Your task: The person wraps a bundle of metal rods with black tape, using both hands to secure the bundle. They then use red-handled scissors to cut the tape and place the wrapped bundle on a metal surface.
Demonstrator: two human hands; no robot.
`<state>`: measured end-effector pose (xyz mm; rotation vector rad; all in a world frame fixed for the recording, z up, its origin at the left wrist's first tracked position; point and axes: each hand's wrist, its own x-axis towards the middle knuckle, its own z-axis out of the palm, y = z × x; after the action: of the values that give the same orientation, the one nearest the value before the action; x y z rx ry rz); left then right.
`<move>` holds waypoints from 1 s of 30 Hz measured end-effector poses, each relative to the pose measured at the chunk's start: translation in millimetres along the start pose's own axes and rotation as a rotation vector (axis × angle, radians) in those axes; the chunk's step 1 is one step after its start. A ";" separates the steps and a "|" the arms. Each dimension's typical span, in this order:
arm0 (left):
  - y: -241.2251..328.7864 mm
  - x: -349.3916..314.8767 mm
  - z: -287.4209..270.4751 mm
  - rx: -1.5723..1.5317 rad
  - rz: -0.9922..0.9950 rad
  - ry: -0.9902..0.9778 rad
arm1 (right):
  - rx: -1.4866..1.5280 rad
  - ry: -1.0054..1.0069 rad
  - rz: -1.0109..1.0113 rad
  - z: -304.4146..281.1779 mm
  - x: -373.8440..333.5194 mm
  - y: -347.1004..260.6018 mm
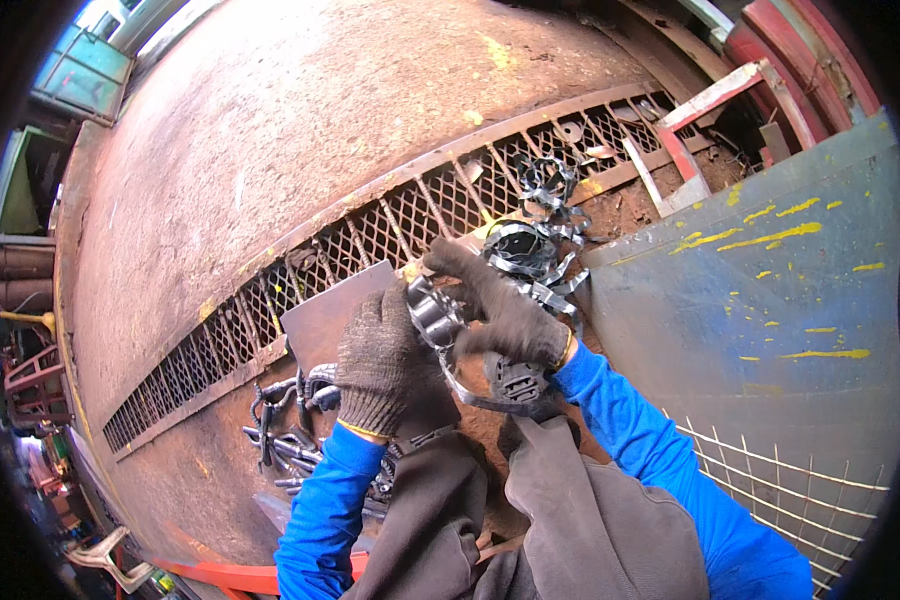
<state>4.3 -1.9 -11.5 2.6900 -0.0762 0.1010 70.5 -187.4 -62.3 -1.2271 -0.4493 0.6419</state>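
Note:
Between my two hands in grey knit gloves is a shiny coil of metal strip; a narrow tail of it curves down toward my right shoe. My left hand is closed at the coil's left side, its fingertips partly hidden. My right hand curls over the coil from the right, thumb and fingers bent round it. Under my left hand lies a flat grey metal sheet. Just beyond my right hand sits a tangle of loose shiny metal strips.
A pile of dark, tube-like pieces lies left of my legs. A rusty grate crosses the floor in front. At right stand a large grey metal panel, a white wire mesh and a red-and-white frame. Red bar near my feet.

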 end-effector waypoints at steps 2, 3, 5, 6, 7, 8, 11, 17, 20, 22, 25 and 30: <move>6.8 2.9 -5.4 0.006 -0.039 -0.044 | -0.450 -0.135 0.086 -1.2 -13.5 -22.0; 6.2 2.7 -3.8 0.015 -0.030 -0.032 | -0.440 -0.158 -0.063 0.8 -13.5 -8.9; 5.2 3.3 -0.5 0.036 -0.009 -0.006 | -0.615 -0.115 -0.058 -0.9 -13.2 -1.7; 5.8 3.3 1.5 0.042 -0.008 -0.005 | -0.607 -0.132 -0.078 -4.9 -10.6 3.3; 2.8 1.6 3.4 0.048 -0.007 -0.025 | -0.613 -0.150 -0.058 -5.4 -8.3 3.5; -1.3 0.1 6.0 0.053 -0.005 -0.045 | -0.618 -0.168 -0.037 -6.0 -6.7 3.2; -8.1 -4.1 13.2 0.075 0.006 -0.063 | -0.503 -0.198 -0.008 -9.2 -9.3 1.3; 0.8 -4.1 11.5 0.138 0.010 0.009 | -0.332 -0.213 0.128 -6.4 -17.4 5.1; -0.1 -2.2 12.6 0.084 -0.006 -0.011 | -0.329 -0.109 0.090 4.4 -21.0 7.5; -9.7 -1.1 16.0 -0.019 -0.052 -0.054 | -0.353 -0.069 0.097 11.2 -21.7 5.8; -13.9 2.8 14.2 -0.032 -0.069 -0.152 | -0.408 -0.071 0.188 10.8 -22.9 -4.4; -5.6 1.7 11.2 0.087 -0.014 -0.072 | -0.459 0.006 0.098 12.3 -23.2 14.5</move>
<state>7.1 -1.8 -23.8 2.7810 -0.0769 0.0026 42.4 -191.3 -72.1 -1.6932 -0.5529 0.6369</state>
